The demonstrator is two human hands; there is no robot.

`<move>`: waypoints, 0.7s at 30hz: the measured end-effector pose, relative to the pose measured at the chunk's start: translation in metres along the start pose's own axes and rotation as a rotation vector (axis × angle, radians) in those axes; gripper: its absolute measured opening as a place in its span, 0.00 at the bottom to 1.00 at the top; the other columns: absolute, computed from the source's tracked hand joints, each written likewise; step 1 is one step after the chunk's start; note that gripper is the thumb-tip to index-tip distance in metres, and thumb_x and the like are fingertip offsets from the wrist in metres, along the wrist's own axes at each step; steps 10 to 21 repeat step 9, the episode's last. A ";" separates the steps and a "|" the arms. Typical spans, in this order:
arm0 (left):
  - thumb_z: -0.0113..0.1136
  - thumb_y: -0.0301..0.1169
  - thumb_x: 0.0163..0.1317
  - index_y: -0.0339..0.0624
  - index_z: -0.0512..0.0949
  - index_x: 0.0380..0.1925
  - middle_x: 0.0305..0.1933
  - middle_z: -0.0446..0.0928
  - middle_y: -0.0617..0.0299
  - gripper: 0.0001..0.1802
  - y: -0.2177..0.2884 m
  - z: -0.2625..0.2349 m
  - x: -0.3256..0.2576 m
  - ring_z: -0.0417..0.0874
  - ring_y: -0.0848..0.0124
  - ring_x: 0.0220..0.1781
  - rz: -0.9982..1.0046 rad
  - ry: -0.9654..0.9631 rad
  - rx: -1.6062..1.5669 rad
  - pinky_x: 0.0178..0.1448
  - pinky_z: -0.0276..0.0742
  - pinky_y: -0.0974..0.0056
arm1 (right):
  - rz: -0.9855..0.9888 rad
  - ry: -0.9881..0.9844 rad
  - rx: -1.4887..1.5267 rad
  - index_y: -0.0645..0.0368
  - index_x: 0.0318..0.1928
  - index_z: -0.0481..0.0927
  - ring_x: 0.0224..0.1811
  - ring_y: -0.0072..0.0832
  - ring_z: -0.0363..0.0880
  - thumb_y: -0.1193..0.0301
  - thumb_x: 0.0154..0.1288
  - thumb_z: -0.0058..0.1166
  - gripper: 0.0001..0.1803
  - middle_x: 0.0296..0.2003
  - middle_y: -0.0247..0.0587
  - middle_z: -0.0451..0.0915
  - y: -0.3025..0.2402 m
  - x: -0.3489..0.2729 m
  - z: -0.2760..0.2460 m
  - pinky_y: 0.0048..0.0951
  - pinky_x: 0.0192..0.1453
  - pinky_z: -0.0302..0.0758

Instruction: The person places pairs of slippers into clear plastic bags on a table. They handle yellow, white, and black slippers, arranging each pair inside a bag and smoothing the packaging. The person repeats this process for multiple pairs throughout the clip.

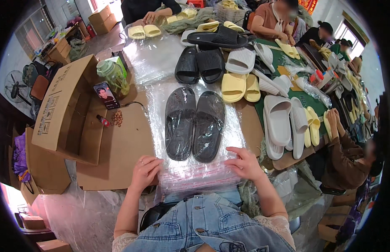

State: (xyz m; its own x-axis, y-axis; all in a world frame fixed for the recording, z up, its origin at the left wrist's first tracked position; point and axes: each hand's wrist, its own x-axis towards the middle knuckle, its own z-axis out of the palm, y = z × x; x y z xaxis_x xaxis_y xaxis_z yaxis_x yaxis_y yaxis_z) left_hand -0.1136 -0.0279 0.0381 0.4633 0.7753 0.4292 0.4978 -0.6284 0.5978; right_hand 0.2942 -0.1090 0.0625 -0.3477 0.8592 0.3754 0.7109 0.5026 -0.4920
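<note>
A pair of black slippers (181, 126) lies side by side under clear plastic, apparently inside a plastic bag (159, 122), toes away from me. More clear bags with pink strips along their near edges (199, 179) lie stacked beneath. At the bag's near left corner, my left hand (145, 171) has its fingers closed on the plastic edge. My right hand (245, 164) is by the near right edge, index finger stretched out and fingers apart; it seems to touch the plastic lightly.
On the left stand an open cardboard box (67, 113), a propped phone (106, 95) and a green-lidded jar (113, 75). Black (209, 65), yellow (234, 87) and grey slippers (277, 119) are piled beyond and to the right. Other people (272, 21) sit around the table.
</note>
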 end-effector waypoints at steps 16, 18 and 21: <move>0.67 0.24 0.60 0.38 0.88 0.31 0.34 0.85 0.55 0.03 -0.002 0.017 0.008 0.84 0.57 0.38 -0.243 0.161 -0.118 0.48 0.78 0.57 | 0.309 0.256 0.238 0.58 0.40 0.88 0.34 0.37 0.83 0.76 0.66 0.62 0.05 0.33 0.39 0.88 0.015 -0.003 0.020 0.37 0.45 0.79; 0.67 0.24 0.60 0.38 0.88 0.31 0.34 0.85 0.55 0.03 -0.002 0.017 0.008 0.84 0.57 0.38 -0.243 0.161 -0.118 0.48 0.78 0.57 | 0.309 0.256 0.238 0.58 0.40 0.88 0.34 0.37 0.83 0.76 0.66 0.62 0.05 0.33 0.39 0.88 0.015 -0.003 0.020 0.37 0.45 0.79; 0.67 0.24 0.60 0.38 0.88 0.31 0.34 0.85 0.55 0.03 -0.002 0.017 0.008 0.84 0.57 0.38 -0.243 0.161 -0.118 0.48 0.78 0.57 | 0.309 0.256 0.238 0.58 0.40 0.88 0.34 0.37 0.83 0.76 0.66 0.62 0.05 0.33 0.39 0.88 0.015 -0.003 0.020 0.37 0.45 0.79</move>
